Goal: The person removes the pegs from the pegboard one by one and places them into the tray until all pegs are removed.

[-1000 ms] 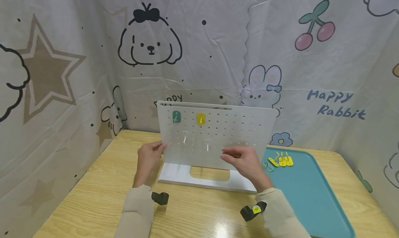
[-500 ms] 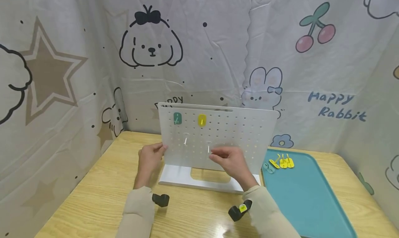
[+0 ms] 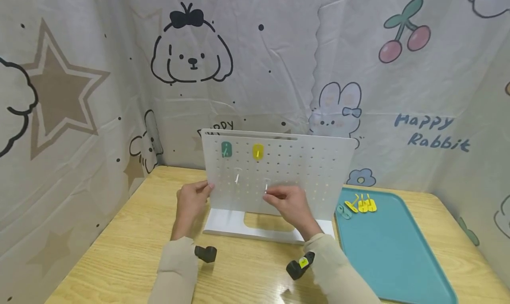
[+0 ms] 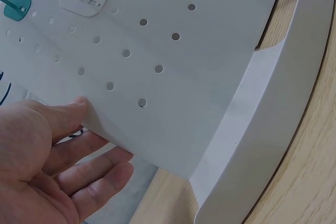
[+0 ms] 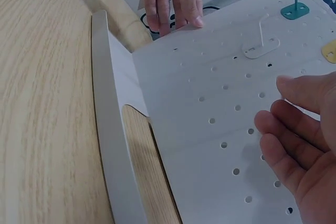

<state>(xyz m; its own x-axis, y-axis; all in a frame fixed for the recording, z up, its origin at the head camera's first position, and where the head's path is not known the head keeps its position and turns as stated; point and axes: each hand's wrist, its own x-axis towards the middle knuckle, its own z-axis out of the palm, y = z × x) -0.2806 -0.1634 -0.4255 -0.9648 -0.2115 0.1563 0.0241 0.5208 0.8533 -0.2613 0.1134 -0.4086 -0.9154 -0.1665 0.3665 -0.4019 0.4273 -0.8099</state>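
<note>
A white pegboard (image 3: 318,171) stands upright on its white base. My left hand (image 3: 191,204) holds its left edge, thumb on the front face and fingers behind, as the left wrist view shows. My right hand (image 3: 288,206) is at the board's front, thumb and fingertips pinching the lower white hook (image 3: 266,184); in the right wrist view the fingers hide that hook. Up and to the left of it, another white hook (image 3: 237,178) is fixed on the board. Along the top row sit a green hook (image 3: 226,149) and a yellow hook (image 3: 258,152).
A blue-green tray (image 3: 394,251) lies right of the board on the wooden table (image 3: 119,251). Near its back left corner are several yellow hooks (image 3: 363,204) and pale green pieces (image 3: 344,211). A printed curtain (image 3: 271,74) hangs behind.
My right hand has moved left across the board's front until its fingertips reached the lower white hook. The left hand has stayed on the board's edge.
</note>
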